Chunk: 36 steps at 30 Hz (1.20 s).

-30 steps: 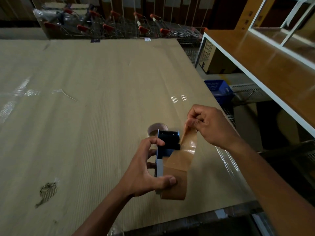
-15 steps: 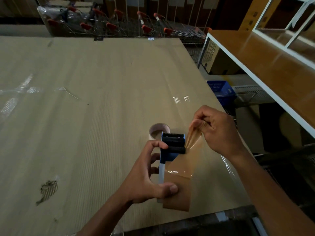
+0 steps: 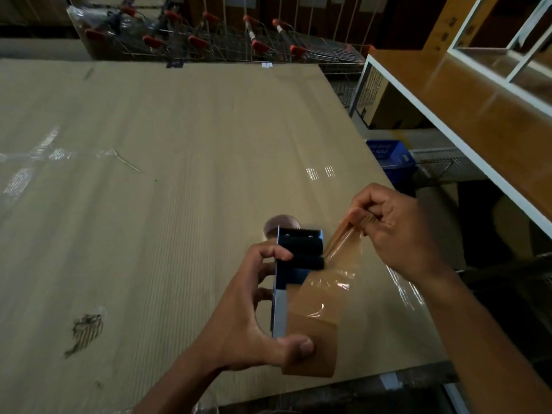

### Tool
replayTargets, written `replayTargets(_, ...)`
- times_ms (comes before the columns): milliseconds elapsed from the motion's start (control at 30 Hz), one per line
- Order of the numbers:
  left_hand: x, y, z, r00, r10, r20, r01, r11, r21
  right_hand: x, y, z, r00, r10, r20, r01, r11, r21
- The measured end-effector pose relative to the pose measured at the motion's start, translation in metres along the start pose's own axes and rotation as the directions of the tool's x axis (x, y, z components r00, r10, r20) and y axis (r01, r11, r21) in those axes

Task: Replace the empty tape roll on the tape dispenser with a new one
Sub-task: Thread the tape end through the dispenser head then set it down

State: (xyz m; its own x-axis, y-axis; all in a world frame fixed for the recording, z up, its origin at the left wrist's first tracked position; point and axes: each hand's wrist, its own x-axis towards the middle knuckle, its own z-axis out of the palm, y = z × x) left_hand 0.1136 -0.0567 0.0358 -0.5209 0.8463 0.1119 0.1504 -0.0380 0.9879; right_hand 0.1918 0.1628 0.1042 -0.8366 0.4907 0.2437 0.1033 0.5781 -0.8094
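Observation:
My left hand [image 3: 239, 321] grips the blue tape dispenser [image 3: 294, 264] above the table's near right part, thumb pressed on the new brown tape roll [image 3: 313, 345] mounted in it. A loose strip of brown tape [image 3: 340, 258] runs from the roll up past the dispenser's black roller and toothed blade. My right hand [image 3: 397, 231] pinches the crumpled end of that strip to the right of the blade. The empty cardboard core [image 3: 277, 224] stands on the table just behind the dispenser, partly hidden by it.
The work surface is a large cardboard-covered table [image 3: 149, 189] with a torn patch at the near left. Shopping trolleys [image 3: 209, 40] line the far edge. A white-framed wooden shelf [image 3: 463, 100] runs along the right, with a blue crate [image 3: 388, 156] below it.
My right hand has pulled the tape end away to the right of the blade, stretching and bunching the strip. The dispenser stays in my left hand's grip.

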Motion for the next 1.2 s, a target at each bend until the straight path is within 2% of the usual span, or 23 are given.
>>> replayTargets(133, -0.006, 0.014, 0.002, 0.994, 0.097, -0.042, -0.092, 0.990, 0.104, -0.006, -0.019, -0.007, 0.995, -0.103, -0.017, 0.103, 0.994, -0.027)
replayTargets(200, -0.008, 0.019, 0.002, 0.987, 0.145, -0.068, -0.135, 0.982, 0.129, -0.008, -0.028, -0.012, 0.983, -0.182, 0.006, 0.181, 0.983, 0.021)
replayTargets(267, -0.009, 0.023, 0.002, 0.982, 0.176, -0.068, -0.166, 0.977, 0.135, -0.008, -0.032, -0.017, 0.979, -0.195, 0.060, 0.189, 0.977, 0.099)
replayTargets(367, -0.009, 0.026, 0.001, 0.973, 0.221, -0.063, -0.202, 0.954, 0.224, -0.004, -0.037, -0.025, 0.972, -0.117, 0.202, 0.065, 0.968, 0.243)
replayTargets(433, -0.007, 0.026, 0.001, 0.969, 0.242, -0.056, -0.219, 0.938, 0.268, 0.003, -0.034, -0.032, 0.944, -0.054, 0.326, -0.036, 0.964, 0.264)
replayTargets(567, -0.003, 0.026, 0.000, 0.970, 0.238, -0.041, -0.214, 0.927, 0.307, 0.022, -0.022, -0.041, 0.840, 0.018, 0.542, -0.176, 0.954, 0.241)
replayTargets(667, -0.001, 0.028, -0.001, 0.969, 0.246, -0.038, -0.221, 0.920, 0.323, 0.034, -0.015, -0.043, 0.722, 0.065, 0.688, -0.294, 0.930, 0.220)
replayTargets(767, 0.001, 0.028, -0.003, 0.966, 0.256, -0.032, -0.227, 0.902, 0.368, 0.042, -0.006, -0.045, 0.650, 0.074, 0.757, -0.423, 0.862, 0.279)
replayTargets(833, 0.000, 0.027, -0.003, 0.965, 0.259, -0.028, -0.227, 0.890, 0.395, 0.042, -0.009, -0.045, 0.684, 0.102, 0.722, -0.353, 0.913, 0.206)
replayTargets(933, 0.000, 0.026, -0.003, 0.965, 0.261, -0.027, -0.225, 0.873, 0.432, 0.034, -0.034, -0.039, 0.725, 0.110, 0.680, -0.083, 0.994, -0.072)
replayTargets(1033, 0.001, 0.026, -0.001, 0.964, 0.264, -0.017, -0.227, 0.855, 0.466, 0.026, -0.054, -0.027, 0.786, 0.103, 0.609, 0.144, 0.928, -0.343)
replayTargets(1133, 0.001, 0.025, -0.001, 0.965, 0.261, -0.024, -0.220, 0.858, 0.464, 0.023, -0.063, -0.016, 0.811, 0.113, 0.573, 0.257, 0.813, -0.523)
replayTargets(1200, 0.001, 0.026, -0.001, 0.966, 0.258, -0.031, -0.215, 0.860, 0.463, 0.023, -0.063, -0.013, 0.819, 0.102, 0.565, 0.308, 0.752, -0.583)
